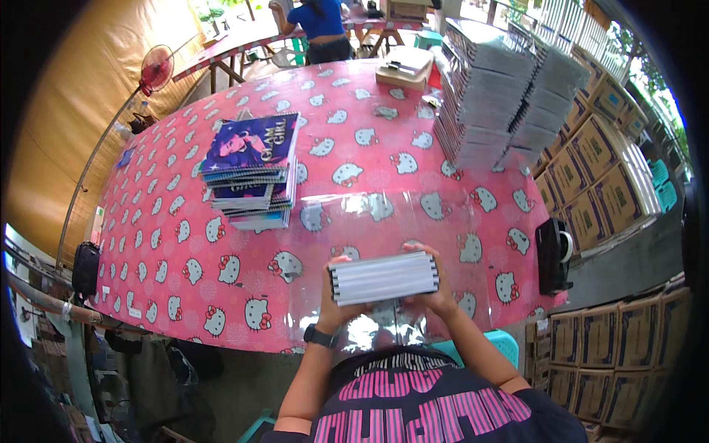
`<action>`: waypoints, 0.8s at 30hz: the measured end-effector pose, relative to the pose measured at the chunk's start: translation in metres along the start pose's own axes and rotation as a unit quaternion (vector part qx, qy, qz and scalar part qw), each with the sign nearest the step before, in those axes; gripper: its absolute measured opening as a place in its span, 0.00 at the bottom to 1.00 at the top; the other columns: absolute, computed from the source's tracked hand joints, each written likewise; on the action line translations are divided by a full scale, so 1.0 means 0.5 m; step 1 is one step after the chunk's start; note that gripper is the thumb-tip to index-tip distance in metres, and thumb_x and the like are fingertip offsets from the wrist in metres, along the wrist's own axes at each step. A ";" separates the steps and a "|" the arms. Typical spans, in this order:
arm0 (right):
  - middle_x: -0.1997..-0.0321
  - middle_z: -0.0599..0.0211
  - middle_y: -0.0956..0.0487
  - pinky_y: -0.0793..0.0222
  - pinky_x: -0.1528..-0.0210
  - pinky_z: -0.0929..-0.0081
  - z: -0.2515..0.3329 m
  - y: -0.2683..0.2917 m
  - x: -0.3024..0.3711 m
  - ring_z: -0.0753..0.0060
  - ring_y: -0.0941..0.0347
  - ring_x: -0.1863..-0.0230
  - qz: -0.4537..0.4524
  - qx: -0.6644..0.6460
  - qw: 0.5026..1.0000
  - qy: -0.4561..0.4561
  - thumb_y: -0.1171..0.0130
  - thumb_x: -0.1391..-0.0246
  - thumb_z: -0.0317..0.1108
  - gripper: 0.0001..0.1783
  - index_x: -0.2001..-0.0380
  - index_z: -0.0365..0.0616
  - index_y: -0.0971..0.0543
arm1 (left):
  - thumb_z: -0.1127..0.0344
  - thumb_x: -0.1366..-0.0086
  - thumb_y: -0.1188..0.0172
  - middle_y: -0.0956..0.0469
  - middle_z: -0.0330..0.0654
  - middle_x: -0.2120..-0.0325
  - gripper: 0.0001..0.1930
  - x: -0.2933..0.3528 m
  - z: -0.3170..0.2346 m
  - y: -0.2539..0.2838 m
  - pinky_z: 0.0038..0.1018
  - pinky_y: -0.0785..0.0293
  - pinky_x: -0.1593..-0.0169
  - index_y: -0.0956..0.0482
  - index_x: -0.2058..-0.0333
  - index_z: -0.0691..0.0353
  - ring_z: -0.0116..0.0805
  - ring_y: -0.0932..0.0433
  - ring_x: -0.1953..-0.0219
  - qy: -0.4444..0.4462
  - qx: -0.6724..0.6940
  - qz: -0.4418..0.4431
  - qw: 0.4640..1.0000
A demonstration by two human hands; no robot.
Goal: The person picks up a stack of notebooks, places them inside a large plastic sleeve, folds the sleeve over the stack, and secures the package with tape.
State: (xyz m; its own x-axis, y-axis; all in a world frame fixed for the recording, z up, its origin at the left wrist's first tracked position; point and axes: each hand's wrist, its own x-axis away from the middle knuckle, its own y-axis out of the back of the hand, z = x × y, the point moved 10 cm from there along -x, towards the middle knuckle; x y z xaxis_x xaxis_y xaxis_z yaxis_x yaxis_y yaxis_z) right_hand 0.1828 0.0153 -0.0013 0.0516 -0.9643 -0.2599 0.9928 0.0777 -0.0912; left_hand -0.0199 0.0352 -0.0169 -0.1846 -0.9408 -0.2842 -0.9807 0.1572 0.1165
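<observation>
Close to my body, over the table's near edge, I hold a small stack of spiral notebooks [384,279] with white page edges toward me and black coils at the ends. My left hand [337,311] grips the stack's left end, and my right hand [441,295] grips its right end. Fingertips of both hands show beyond the far side. Ahead to the left stands a pile of spiral notebooks [251,144] with a purple illustrated cover on top. Tall stacks of spiral notebooks [491,96] rise at the far right.
Pink cat-patterned cloth and clear plastic cover the table [244,295]. A black object [550,255] with a tape-like roll sits at the right edge. Brown cartons [598,184] are stacked on the right. A person in blue [319,22] is beyond, near a fan [156,70].
</observation>
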 end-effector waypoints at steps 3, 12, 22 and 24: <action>0.47 0.64 0.31 0.39 0.42 0.67 -0.018 -0.009 0.010 0.68 0.34 0.47 -0.009 -0.011 0.999 -0.039 0.22 0.75 0.39 0.54 0.42 0.42 0.40 | 0.59 0.68 0.22 0.34 0.42 0.58 0.49 0.033 0.100 -0.010 0.32 0.37 0.47 0.44 0.48 0.62 0.36 0.34 0.53 0.109 -0.025 0.036 0.993; 0.53 0.62 0.26 0.37 0.46 0.72 -0.042 0.008 -0.023 0.68 0.31 0.51 -0.014 0.007 0.994 -0.111 0.26 0.63 0.44 0.46 0.44 0.36 0.38 | 0.66 0.58 0.23 0.23 0.43 0.63 0.33 -0.016 0.063 -0.018 0.29 0.27 0.55 0.31 0.55 0.66 0.31 0.25 0.60 0.142 0.079 0.005 0.987; 0.62 0.66 0.28 0.36 0.57 0.60 -0.131 0.357 -0.009 0.61 0.34 0.55 -0.198 0.666 0.717 -0.055 0.39 0.53 0.37 0.13 0.63 0.46 0.20 | 0.56 0.51 0.27 0.20 0.44 0.68 0.24 -0.074 0.238 -0.027 0.24 0.25 0.64 0.22 0.62 0.68 0.29 0.22 0.69 0.411 0.096 -0.025 0.906; 0.63 0.68 0.29 0.36 0.57 0.61 -0.140 0.360 -0.018 0.63 0.34 0.55 -0.199 0.670 0.713 -0.057 0.40 0.54 0.36 0.10 0.67 0.47 0.20 | 0.56 0.51 0.28 0.19 0.45 0.69 0.22 -0.078 0.225 -0.032 0.24 0.25 0.66 0.21 0.64 0.68 0.30 0.21 0.69 0.413 0.090 -0.017 0.906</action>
State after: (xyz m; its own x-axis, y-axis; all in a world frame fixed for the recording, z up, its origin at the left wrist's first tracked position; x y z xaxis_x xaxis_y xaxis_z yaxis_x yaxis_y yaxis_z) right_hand 0.3537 0.0558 -0.0827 -0.3299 -0.8630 -0.3827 0.1407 -0.4458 0.8840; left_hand -0.0046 0.1031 -0.1149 -0.1147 -0.8379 0.5337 -0.9934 0.0999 -0.0565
